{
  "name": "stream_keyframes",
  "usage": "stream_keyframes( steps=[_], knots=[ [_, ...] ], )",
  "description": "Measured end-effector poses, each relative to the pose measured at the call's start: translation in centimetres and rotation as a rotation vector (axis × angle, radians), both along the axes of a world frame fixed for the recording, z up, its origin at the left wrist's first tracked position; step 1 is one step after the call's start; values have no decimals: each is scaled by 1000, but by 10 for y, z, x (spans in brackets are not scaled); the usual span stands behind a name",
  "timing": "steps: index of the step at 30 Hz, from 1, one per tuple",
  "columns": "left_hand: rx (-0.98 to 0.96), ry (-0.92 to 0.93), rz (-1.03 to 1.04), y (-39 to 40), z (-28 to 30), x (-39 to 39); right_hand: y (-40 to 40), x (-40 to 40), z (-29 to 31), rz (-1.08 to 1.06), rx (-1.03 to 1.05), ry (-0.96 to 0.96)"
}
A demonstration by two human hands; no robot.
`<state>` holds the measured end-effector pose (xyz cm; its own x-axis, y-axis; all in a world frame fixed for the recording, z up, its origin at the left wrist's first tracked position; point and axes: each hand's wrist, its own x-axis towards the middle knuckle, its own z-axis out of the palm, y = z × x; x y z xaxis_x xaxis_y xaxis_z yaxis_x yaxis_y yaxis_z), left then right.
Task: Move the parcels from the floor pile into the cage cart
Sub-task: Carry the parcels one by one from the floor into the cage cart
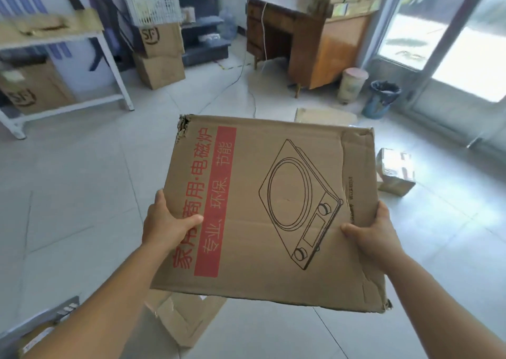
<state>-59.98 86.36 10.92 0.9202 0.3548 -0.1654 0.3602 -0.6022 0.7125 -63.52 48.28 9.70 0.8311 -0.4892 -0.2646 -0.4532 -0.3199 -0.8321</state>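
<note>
Parcels are represented in the head view by one flat cardboard box (271, 210), printed with a cooktop drawing, held level in the air above the tiled floor (82, 194). It is clamped at its near side edges: the left hand (167, 224) and the right hand (373, 235) each have a thumb laid on top, with the fingers hidden beneath. Torn corners are visible, so support from below is judged wiser. More boxes (395, 171) lie on the floor. No cage cart is seen, so it must be located first.
</note>
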Motion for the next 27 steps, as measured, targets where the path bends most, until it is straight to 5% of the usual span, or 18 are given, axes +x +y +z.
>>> stream_keyframes(
  steps=[10, 27],
  knots=[
    [-119, -100, -259, -98, 74, 28, -88, -62, 79, -217, -63, -88],
    [-265, -245, -659, -394, 170, 41, -303, -181, 180, -593, -135, -327]
  ],
)
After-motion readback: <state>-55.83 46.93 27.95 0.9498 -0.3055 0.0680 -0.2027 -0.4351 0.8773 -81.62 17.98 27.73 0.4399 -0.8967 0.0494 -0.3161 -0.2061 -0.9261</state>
